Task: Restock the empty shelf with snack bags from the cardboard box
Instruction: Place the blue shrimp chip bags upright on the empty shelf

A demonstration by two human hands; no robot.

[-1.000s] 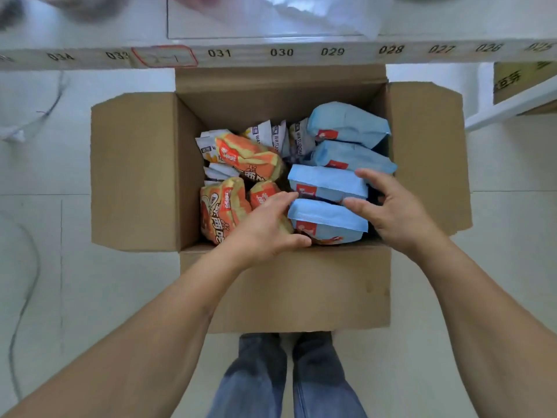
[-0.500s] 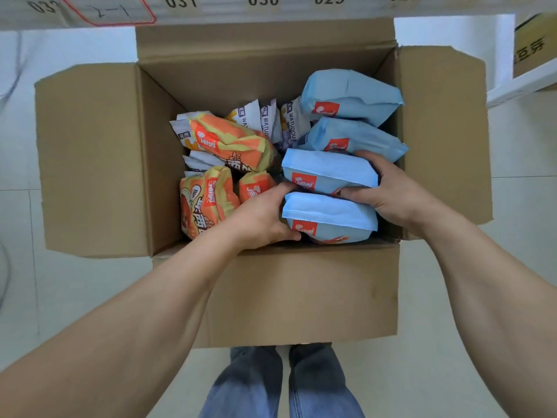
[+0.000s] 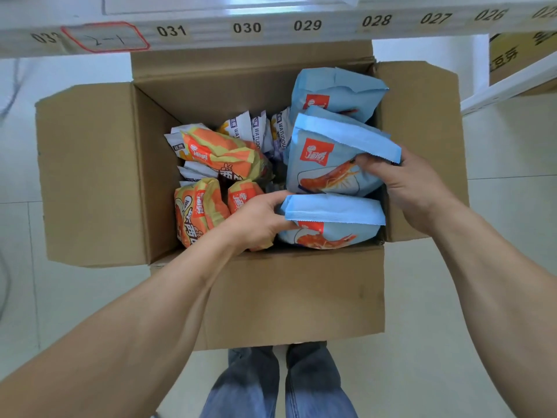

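Observation:
An open cardboard box [image 3: 289, 297] stands on the floor below me, full of snack bags. Blue bags with a shrimp picture fill its right side, orange bags [image 3: 223, 155] its left, and white bags [image 3: 256, 131] stand at the back. My right hand [image 3: 404, 182] grips a blue bag [image 3: 325, 158] by its right edge and holds it tilted up above the others. My left hand [image 3: 259, 218] grips the left end of the nearest blue bag [image 3: 331, 218], which lies against the box's front wall. Another blue bag [image 3: 334, 92] leans at the back right.
The white front edge of a shelf [image 3: 271, 25] with number labels 026 to 032 crosses the top of the view above the box. Another carton [image 3: 518, 55] sits on a lower rack at the upper right. My legs in jeans [image 3: 280, 384] stand behind the box on the tiled floor.
My right hand has lifted one blue bag and tilted it upright, so its shrimp picture shows. My left hand has closed on the nearest blue bag's left end.

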